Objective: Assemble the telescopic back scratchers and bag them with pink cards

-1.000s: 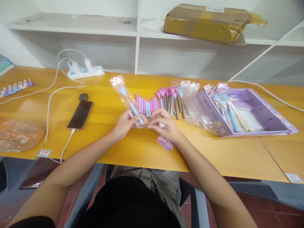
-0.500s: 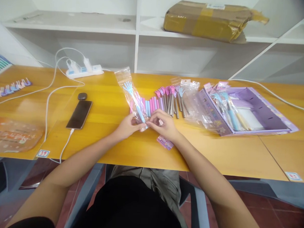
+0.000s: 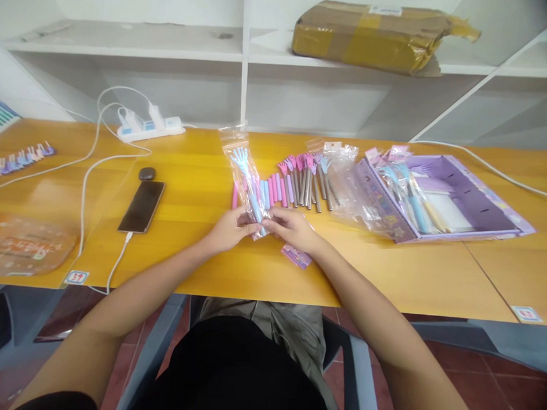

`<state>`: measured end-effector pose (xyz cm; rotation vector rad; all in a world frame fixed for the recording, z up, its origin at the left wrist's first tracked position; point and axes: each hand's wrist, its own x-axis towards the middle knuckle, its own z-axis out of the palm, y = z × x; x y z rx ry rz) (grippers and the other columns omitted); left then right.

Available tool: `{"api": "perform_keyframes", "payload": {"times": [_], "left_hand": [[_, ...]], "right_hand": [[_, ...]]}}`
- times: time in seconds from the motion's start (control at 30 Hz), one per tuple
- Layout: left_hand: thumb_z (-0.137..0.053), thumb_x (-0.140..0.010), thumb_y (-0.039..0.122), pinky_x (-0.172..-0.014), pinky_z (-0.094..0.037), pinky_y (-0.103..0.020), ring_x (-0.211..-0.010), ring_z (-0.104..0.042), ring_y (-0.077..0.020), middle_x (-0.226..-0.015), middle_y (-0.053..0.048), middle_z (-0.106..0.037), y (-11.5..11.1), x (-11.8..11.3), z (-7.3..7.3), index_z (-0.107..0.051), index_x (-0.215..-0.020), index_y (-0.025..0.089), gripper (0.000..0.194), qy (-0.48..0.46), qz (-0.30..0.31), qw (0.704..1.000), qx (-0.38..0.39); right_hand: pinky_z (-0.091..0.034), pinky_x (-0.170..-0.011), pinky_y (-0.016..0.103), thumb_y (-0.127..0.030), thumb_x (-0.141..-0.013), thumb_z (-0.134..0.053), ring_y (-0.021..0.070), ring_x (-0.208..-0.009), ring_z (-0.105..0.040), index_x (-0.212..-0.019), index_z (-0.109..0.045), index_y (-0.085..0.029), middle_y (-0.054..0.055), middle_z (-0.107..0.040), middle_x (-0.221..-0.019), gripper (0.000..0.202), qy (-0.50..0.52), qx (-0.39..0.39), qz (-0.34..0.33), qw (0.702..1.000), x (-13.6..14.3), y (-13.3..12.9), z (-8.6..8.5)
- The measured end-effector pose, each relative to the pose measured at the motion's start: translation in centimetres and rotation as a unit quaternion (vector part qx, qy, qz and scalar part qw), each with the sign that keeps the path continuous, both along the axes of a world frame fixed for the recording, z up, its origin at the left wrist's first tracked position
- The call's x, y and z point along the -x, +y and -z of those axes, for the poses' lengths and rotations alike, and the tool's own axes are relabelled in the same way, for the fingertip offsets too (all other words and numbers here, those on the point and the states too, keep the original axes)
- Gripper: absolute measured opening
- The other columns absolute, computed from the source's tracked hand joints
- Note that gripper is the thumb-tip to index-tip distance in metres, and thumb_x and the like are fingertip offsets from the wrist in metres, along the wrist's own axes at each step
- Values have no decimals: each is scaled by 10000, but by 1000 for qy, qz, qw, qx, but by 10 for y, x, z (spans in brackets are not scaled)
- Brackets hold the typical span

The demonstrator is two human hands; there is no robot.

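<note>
A blue back scratcher (image 3: 252, 195) with a hand-shaped head is inside a clear plastic bag (image 3: 233, 135), tilted with its head away from me. My left hand (image 3: 231, 228) pinches the bag's lower end from the left. From the right, my right hand (image 3: 295, 228) grips the same end with thumb and fingers. Beyond my hands lie several pink, blue and purple handles (image 3: 274, 190) in a row. Back scratchers with metal rods (image 3: 308, 182) and pink, purple or blue heads lie to their right. A printed pink-purple card (image 3: 297, 256) rests beside my right wrist.
Clear bags (image 3: 354, 196) lie against a purple box (image 3: 475, 194) holding bagged back scratchers. At left are a phone (image 3: 141, 207) on a cable, a small black object (image 3: 147, 173) and a power strip (image 3: 153, 129). A taped carton (image 3: 373, 38) sits on the shelf.
The bagged back scratcher has swung slightly right and stands a little more upright. My right hand's fingers have flattened against its lower end.
</note>
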<state>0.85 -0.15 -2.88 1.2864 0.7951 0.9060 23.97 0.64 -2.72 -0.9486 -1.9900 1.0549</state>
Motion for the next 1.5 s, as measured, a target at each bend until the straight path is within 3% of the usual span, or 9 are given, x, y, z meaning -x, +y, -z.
{"api": "perform_keyframes", "payload": {"times": [0.17,0.3,0.43,0.6,0.67,0.87,1.07,1.3,1.5], "left_hand": [[-933,-836,439,-949,-599,-423,-944,-763,-259,-905,-68,-780,0,0,-2,-761,-1185,186,464,5,-4,1000,-16],[-914,-851,446,-832,-600,-375,-803,-724,-208,-916,-68,-772,1,2,-2,-748,-1152,180,435,7,12,1000,-7],[-908,-845,424,-723,-582,-329,-763,-714,-194,-956,-83,-778,-3,6,-6,-761,-1128,178,403,28,117,993,-4],[-844,-910,420,-659,-575,-288,-731,-708,-182,-864,-46,-753,-10,7,-9,-772,-996,197,250,103,222,969,-27],[-814,-938,473,-646,-584,-284,-714,-708,-178,-865,-47,-750,-8,7,-11,-768,-984,192,288,96,198,975,-16],[-831,-928,555,-727,-609,-276,-849,-731,-174,-1051,-65,-742,8,11,-13,-731,-1186,201,450,32,-31,999,-9],[-894,-872,447,-701,-554,-261,-811,-687,-151,-1052,-45,-718,11,8,-4,-720,-1249,209,478,-5,-61,998,8],[-821,-871,295,-716,-522,-258,-893,-679,-169,-1169,-78,-768,8,4,-5,-786,-1116,192,268,3,-87,996,21],[-807,-845,295,-633,-501,-251,-773,-651,-151,-1076,-58,-768,10,4,-2,-773,-1056,194,236,30,-89,995,40]], "right_hand": [[-416,-646,289,-616,-1070,-606,155,-663,-562,-816,-622,-217,-11,-612,-723,473,3,17,-4,1000,-1,0,-3],[-429,-650,289,-612,-1055,-630,157,-677,-566,-822,-646,-214,4,-645,-752,462,-8,8,0,1000,-3,1,-7],[-461,-619,291,-660,-1043,-639,146,-626,-565,-903,-628,-229,-24,-616,-725,453,67,67,23,995,-5,2,-6],[-424,-484,266,-725,-882,-822,119,-525,-518,-931,-624,-236,-62,-568,-662,530,160,176,61,969,-4,3,-6],[-443,-468,265,-714,-844,-863,118,-521,-543,-905,-646,-222,-49,-614,-671,542,156,201,41,966,-3,2,-8],[-548,-518,278,-625,-841,-902,146,-560,-660,-883,-720,-189,-7,-715,-682,474,74,254,-112,958,5,-10,-12],[-579,-540,276,-593,-910,-853,140,-609,-671,-898,-758,-196,-1,-711,-733,408,63,229,-139,961,4,-11,-15],[-582,-567,320,-697,-1037,-648,135,-683,-688,-1051,-832,-218,100,-757,-1162,513,85,130,3,988,-23,5,-20],[-536,-667,373,-705,-1064,-586,188,-682,-647,-879,-836,-214,70,-739,-870,580,-23,0,103,994,-46,17,-25]]}}
